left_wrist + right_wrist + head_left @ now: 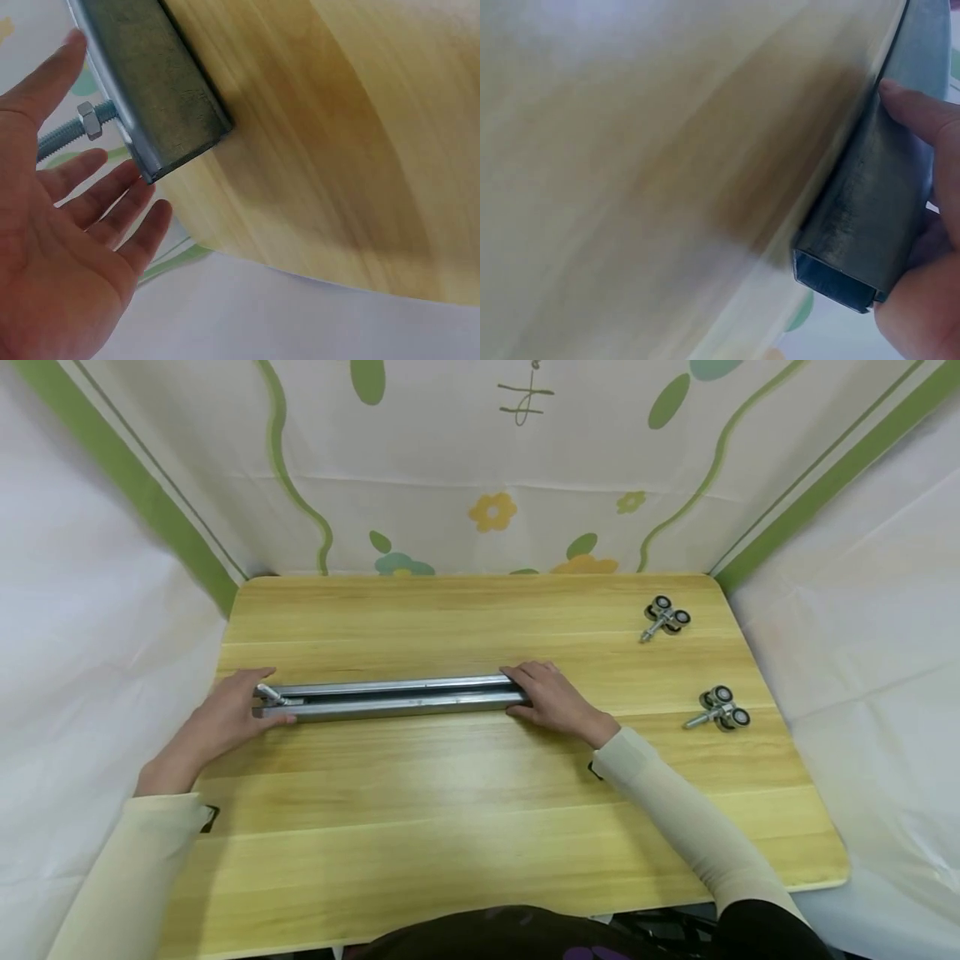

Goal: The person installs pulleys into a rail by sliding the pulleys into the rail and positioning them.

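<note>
A long grey metal channel rail (pixel 397 698) lies across the middle of the table, its slot facing up. Out of the slot near its left end leans a threaded bolt (pixel 64 139) with a hex nut (pixel 90 120); whatever it is fixed to is hidden inside the rail. My left hand (pixel 228 714) is spread around that end, thumb at the near side, fingers loosely extended past the far side, palm apart from the metal. At the other end, my right hand (pixel 551 697) grips the rail, its thumb (pixel 911 109) pressed along the near wall and its fingers over the far side.
Two roller trolleys (pixel 666 615) (pixel 722 708), each with several wheels and a threaded bolt, lie at the right of the wooden table (pixel 450 827). A white printed cloth (pixel 420 452) hangs behind the table, and white sheets (pixel 877 610) flank it.
</note>
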`<state>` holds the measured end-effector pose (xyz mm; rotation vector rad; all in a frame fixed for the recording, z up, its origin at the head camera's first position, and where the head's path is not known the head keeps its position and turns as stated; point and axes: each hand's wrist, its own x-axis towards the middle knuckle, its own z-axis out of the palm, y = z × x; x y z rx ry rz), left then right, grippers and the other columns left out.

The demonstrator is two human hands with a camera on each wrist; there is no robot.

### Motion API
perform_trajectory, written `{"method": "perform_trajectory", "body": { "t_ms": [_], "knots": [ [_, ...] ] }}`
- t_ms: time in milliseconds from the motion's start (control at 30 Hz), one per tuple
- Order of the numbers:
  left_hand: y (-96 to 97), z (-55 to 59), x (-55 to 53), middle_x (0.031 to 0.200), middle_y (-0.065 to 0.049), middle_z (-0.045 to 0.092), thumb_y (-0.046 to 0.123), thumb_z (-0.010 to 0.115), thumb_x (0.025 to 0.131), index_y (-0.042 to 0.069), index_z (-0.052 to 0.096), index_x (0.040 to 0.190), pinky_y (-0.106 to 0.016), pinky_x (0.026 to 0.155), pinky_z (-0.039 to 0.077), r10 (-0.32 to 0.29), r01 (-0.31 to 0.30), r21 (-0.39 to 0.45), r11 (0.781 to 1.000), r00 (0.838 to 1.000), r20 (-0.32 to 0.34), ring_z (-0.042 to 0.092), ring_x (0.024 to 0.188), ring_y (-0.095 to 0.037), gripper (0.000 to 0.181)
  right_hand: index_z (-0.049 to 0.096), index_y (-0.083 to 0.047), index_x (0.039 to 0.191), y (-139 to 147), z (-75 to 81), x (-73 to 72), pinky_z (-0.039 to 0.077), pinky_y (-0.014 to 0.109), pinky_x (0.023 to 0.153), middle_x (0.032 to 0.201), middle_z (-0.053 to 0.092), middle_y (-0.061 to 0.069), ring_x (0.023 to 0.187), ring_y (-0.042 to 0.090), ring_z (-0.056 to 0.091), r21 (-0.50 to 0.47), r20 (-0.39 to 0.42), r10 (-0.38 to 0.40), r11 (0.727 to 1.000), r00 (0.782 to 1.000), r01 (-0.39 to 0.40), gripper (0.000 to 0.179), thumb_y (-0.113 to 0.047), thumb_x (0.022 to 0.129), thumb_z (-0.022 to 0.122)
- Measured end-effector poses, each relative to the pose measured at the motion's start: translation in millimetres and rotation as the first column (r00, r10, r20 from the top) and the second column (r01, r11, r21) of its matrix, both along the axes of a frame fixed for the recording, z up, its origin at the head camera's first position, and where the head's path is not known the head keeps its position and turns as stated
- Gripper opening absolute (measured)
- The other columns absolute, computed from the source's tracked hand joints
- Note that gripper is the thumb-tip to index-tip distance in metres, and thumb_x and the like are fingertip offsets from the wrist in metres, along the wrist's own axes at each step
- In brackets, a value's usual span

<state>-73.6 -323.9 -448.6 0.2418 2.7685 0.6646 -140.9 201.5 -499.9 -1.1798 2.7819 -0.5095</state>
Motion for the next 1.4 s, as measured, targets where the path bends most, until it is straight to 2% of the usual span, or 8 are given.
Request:
{"method": "perform_trajectory", "body": {
  "t_ms": [200,400,633,867,1167,1267,1400],
  "knots": [
    [-1.9,-9.3,2.1,0.147,-0.048,0.040,0.034,0.090,0.087,-0.020,0.037,0.151,-0.076,0.111,0.032,-0.014,0.015,0.014,1.000,1.000,-0.009,0.037,0.135,-0.066,0.099,0.048,-0.002,0.156,4.4,4.9,0.7,0.042,0.052,0.114,0.142,0.063,0.018,0.133,0.035,0.057,0.013,0.032,0.003,1.000,0.999,-0.004,0.079,-0.035,0.094,0.083],
    [-2.1,-11.8,3.2,0.149,-0.047,0.038,0.033,0.091,0.086,-0.018,0.039,0.150,-0.076,0.112,0.032,-0.016,0.016,0.010,1.000,1.000,-0.015,0.036,0.137,-0.066,0.097,0.044,0.000,0.158,16.6,12.0,2.7,0.041,0.055,0.118,0.150,0.055,0.022,0.139,0.038,0.052,0.027,0.059,-0.013,1.000,0.998,0.011,0.083,-0.033,0.094,0.084],
    [-3.2,-14.2,0.9,0.145,-0.043,0.049,0.028,0.093,0.083,-0.019,0.051,0.141,-0.074,0.112,0.035,-0.058,0.058,0.010,0.998,0.997,-0.056,0.042,0.135,-0.064,0.086,0.043,0.001,0.158,41.7,16.7,2.8,0.042,0.054,0.118,0.153,0.053,0.023,0.140,0.039,0.050,0.060,0.070,-0.052,0.997,0.996,0.048,0.085,-0.034,0.093,0.085],
    [-5.0,-18.1,-1.8,0.138,-0.042,0.056,0.020,0.094,0.081,-0.020,0.055,0.137,-0.072,0.108,0.040,-0.094,0.097,0.022,0.995,0.991,-0.097,0.050,0.128,-0.063,0.080,0.046,0.003,0.156,77.2,27.6,5.7,0.045,0.058,0.114,0.150,0.054,0.025,0.137,0.043,0.052,0.072,0.064,-0.089,0.994,0.994,0.084,0.085,-0.032,0.090,0.087],
    [-8.0,-20.0,1.4,0.129,-0.042,0.061,0.012,0.090,0.085,-0.018,0.056,0.139,-0.071,0.102,0.044,-0.068,0.073,0.040,0.997,0.992,-0.106,0.056,0.120,-0.061,0.071,0.048,0.006,0.153,132.1,39.1,8.4,0.045,0.064,0.111,0.145,0.056,0.031,0.133,0.049,0.054,0.125,0.058,-0.180,0.977,0.982,0.172,0.079,-0.027,0.092,0.085],
    [-8.1,-20.5,0.6,0.128,-0.042,0.062,0.010,0.090,0.084,-0.017,0.057,0.138,-0.071,0.101,0.044,-0.062,0.068,0.051,0.996,0.991,-0.116,0.057,0.119,-0.061,0.069,0.047,0.007,0.153,152.5,43.6,12.0,0.045,0.065,0.109,0.145,0.055,0.033,0.132,0.051,0.054,0.156,0.070,-0.222,0.965,0.973,0.209,0.078,-0.029,0.094,0.084],
    [-6.1,-23.1,-0.6,0.126,-0.041,0.064,0.007,0.091,0.082,-0.016,0.060,0.136,-0.070,0.102,0.045,-0.061,0.074,0.077,0.994,0.987,-0.151,0.059,0.118,-0.060,0.066,0.046,0.008,0.154,179.9,52.1,17.7,0.046,0.068,0.107,0.146,0.052,0.035,0.132,0.054,0.052,0.213,0.107,-0.294,0.940,0.950,0.267,0.078,-0.033,0.097,0.081]
  ]
}}
